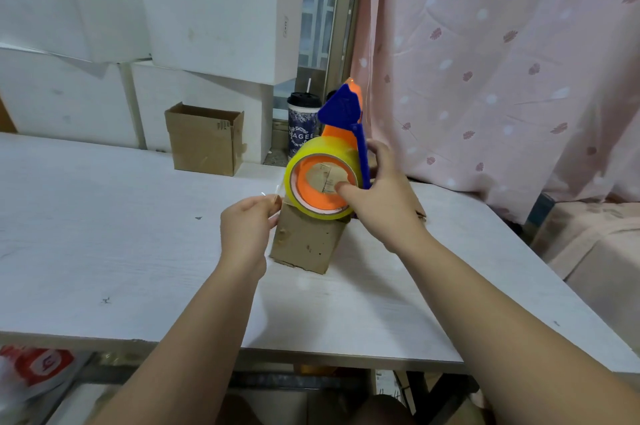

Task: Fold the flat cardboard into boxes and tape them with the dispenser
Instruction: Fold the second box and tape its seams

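The right hand (384, 196) reaches forward, fingers wrapped around the tape dispenser (332, 161), thumb pressed into the roll's core. The dispenser sits on top of a small cardboard box (306, 239) on the table (104, 216). Just left of it, the left hand (247, 225) pinches the clear tape end (275, 192) between thumb and fingers.

The tape dispenser (334, 161) hides the small box's (308, 241) top and the cup's (302, 123) right side.

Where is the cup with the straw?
The cup stands at the back by the window, just right of the open cardboard box and behind the tape dispenser.
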Demonstrator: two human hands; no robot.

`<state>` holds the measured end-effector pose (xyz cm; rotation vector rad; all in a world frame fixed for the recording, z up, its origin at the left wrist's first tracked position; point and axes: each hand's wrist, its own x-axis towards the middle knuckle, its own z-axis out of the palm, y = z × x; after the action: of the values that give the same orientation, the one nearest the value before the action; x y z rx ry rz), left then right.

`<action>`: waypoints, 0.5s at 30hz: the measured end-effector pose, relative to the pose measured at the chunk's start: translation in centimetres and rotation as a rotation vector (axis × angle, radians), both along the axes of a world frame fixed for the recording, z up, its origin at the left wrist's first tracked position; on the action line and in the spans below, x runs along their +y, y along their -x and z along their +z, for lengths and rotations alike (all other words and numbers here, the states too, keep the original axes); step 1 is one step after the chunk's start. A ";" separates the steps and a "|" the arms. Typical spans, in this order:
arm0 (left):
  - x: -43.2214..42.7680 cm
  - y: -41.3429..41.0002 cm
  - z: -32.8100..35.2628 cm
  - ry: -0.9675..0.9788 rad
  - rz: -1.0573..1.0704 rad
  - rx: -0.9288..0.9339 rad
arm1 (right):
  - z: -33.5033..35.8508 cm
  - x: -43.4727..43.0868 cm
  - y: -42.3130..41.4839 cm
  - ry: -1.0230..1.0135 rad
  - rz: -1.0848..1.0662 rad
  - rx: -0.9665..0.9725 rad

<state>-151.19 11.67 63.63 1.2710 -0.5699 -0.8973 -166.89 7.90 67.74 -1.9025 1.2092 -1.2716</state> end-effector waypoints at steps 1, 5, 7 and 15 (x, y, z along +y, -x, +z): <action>0.1 -0.1 0.0 -0.012 -0.004 0.045 | -0.4 0.0 -0.2 0.001 -0.014 -0.032; 0.6 -0.6 0.4 -0.053 -0.053 0.147 | -1.3 -0.3 -0.9 -0.036 -0.033 -0.187; 0.7 -1.0 0.8 -0.093 -0.090 0.121 | -1.6 -0.5 -1.1 -0.081 -0.005 -0.281; 0.7 -1.1 0.7 -0.112 -0.086 0.052 | -2.7 -0.5 -1.4 -0.116 0.052 -0.506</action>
<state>-150.12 12.34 64.38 1.3281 -0.5430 -1.0432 -165.51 7.44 65.03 -1.3995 0.9357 -1.4995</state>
